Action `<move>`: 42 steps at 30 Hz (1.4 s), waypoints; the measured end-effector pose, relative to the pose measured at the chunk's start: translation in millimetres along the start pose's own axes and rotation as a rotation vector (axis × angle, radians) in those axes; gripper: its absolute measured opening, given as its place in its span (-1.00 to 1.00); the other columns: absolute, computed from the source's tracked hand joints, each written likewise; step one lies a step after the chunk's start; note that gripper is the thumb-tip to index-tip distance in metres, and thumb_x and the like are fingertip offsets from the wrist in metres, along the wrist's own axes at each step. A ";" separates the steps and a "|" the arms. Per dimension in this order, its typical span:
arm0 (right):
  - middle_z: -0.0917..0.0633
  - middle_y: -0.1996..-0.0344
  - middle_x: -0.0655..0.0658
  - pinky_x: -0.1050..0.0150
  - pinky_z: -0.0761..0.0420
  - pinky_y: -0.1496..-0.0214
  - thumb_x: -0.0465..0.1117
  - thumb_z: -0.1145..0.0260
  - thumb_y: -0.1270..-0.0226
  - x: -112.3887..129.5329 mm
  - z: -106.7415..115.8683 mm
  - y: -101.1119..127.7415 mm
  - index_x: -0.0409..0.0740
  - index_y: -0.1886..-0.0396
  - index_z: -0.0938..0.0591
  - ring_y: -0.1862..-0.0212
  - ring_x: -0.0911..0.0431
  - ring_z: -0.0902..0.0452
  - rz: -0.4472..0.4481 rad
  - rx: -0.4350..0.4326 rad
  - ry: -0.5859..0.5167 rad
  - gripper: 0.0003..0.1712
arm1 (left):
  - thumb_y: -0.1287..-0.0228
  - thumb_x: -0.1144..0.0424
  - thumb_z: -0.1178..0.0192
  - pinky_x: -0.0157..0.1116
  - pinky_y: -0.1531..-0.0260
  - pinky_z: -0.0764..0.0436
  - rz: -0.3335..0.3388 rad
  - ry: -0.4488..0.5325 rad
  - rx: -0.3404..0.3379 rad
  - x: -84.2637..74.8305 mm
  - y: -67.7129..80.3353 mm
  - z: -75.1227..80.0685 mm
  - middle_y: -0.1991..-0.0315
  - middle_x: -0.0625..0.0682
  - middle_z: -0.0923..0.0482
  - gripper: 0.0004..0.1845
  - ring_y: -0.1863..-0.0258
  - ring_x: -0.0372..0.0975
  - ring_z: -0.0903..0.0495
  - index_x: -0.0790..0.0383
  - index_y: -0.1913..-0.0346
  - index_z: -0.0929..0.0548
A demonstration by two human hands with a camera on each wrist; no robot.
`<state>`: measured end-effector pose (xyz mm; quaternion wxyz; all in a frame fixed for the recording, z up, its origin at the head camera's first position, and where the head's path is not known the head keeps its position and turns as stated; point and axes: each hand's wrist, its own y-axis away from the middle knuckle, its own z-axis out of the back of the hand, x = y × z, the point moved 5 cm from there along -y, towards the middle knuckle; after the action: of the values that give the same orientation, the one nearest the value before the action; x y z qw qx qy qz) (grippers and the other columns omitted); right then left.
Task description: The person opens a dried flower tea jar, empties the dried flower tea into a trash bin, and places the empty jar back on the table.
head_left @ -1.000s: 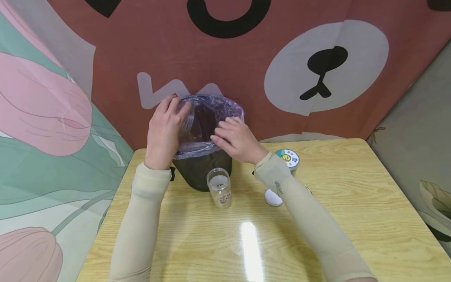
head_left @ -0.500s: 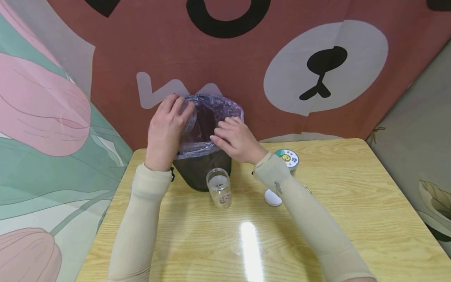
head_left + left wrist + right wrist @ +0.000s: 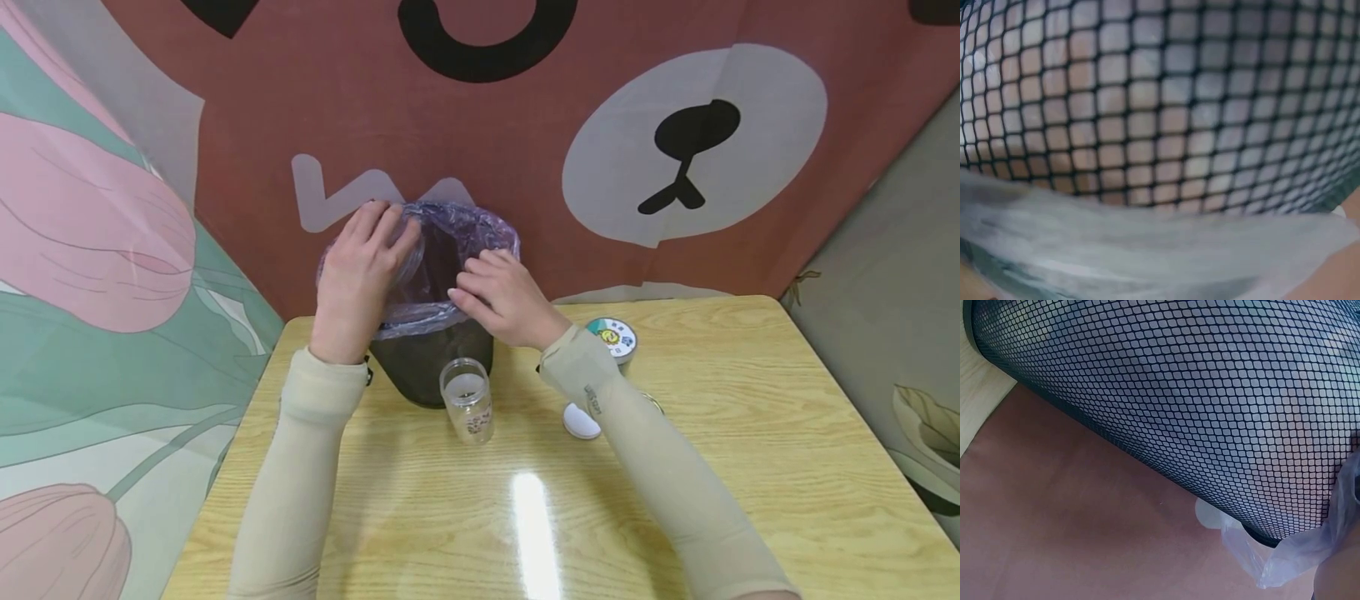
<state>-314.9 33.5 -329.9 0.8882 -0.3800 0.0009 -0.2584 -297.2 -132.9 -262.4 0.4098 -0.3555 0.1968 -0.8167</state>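
Black mesh waste bin (image 3: 431, 358) with purple bin liner (image 3: 450, 229) sits at the far edge of the tabletop (image 3: 750, 433), toward its left corner; left hand (image 3: 356, 279) holds a clear jar (image 3: 405, 254) tipped over the bin mouth, fingers curled round it, while right hand (image 3: 506, 296) rests on the near-right rim, fingers bent on the liner, though I can't tell whether it pinches the plastic. Open clear jar (image 3: 467, 398) stands upright just in front of the bin; a white lid (image 3: 581, 419) and a labelled round tin (image 3: 613, 337) lie to its right, beside the right sleeve (image 3: 645, 450).
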 end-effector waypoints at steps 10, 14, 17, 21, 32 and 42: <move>-0.52 0.42 -0.05 0.06 -0.36 0.02 -0.05 -0.10 -0.56 -1.3 0.1 0.6 -0.07 0.39 -0.64 0.22 0.00 -0.36 -0.017 0.010 0.002 -0.66 | -0.31 0.67 -0.19 -0.07 -0.41 -0.51 0.111 0.178 -0.012 7.4 5.4 -2.3 -0.24 0.21 -0.59 -0.46 -0.37 0.04 -0.47 0.22 -0.29 -0.57; -0.52 0.41 -0.05 0.06 -0.36 0.02 -0.05 -0.10 -0.56 -0.7 0.7 0.2 -0.08 0.38 -0.66 0.21 0.00 -0.37 -0.015 0.005 0.007 -0.66 | -0.26 0.70 -0.22 -0.02 -0.36 -0.55 0.147 0.227 0.003 9.5 6.3 -1.2 -0.31 0.23 -0.52 -0.44 -0.44 0.05 -0.41 0.21 -0.28 -0.58; -0.52 0.41 -0.05 0.06 -0.36 0.02 -0.06 -0.11 -0.55 -1.5 0.5 0.4 -0.08 0.37 -0.67 0.22 0.01 -0.37 -0.015 0.003 0.007 -0.67 | -0.27 0.70 -0.21 0.01 -0.30 -0.60 0.143 0.238 0.011 8.5 6.3 0.8 -0.36 0.23 -0.47 -0.43 -0.47 0.04 -0.36 0.20 -0.28 -0.60; -0.51 0.43 -0.05 0.06 -0.36 0.02 -0.06 -0.12 -0.55 -1.8 0.3 0.1 -0.08 0.38 -0.66 0.22 0.01 -0.37 -0.009 -0.001 0.005 -0.67 | -0.29 0.70 -0.20 0.03 -0.21 -0.66 0.104 0.219 0.011 6.6 5.5 2.8 -0.38 0.21 -0.47 -0.44 -0.48 0.02 -0.36 0.18 -0.27 -0.64; -0.53 0.41 -0.06 0.04 -0.37 0.00 -0.07 -0.11 -0.56 -1.4 -0.1 -1.0 -0.10 0.35 -0.68 0.21 -0.01 -0.38 -0.013 0.009 0.004 -0.67 | -0.31 0.67 -0.20 -0.06 -0.48 -0.43 -0.025 0.160 0.035 0.4 4.1 4.5 -0.44 0.19 -0.44 -0.43 -0.54 -0.02 -0.31 0.15 -0.30 -0.66; -0.55 0.39 -0.07 0.04 -0.39 -0.02 -0.07 -0.10 -0.55 -0.6 1.2 -0.7 -0.11 0.34 -0.69 0.19 -0.02 -0.40 -0.015 0.010 0.008 -0.67 | -0.32 0.63 -0.22 -0.07 -0.49 -0.41 -0.039 0.178 0.033 -0.5 4.0 3.9 -0.43 0.19 -0.46 -0.47 -0.55 -0.04 -0.30 0.16 -0.27 -0.68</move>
<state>-315.4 34.2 -328.7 0.8882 -0.3743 0.0003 -0.2664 -292.0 -134.9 -262.5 0.3806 -0.2783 0.2119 -0.8560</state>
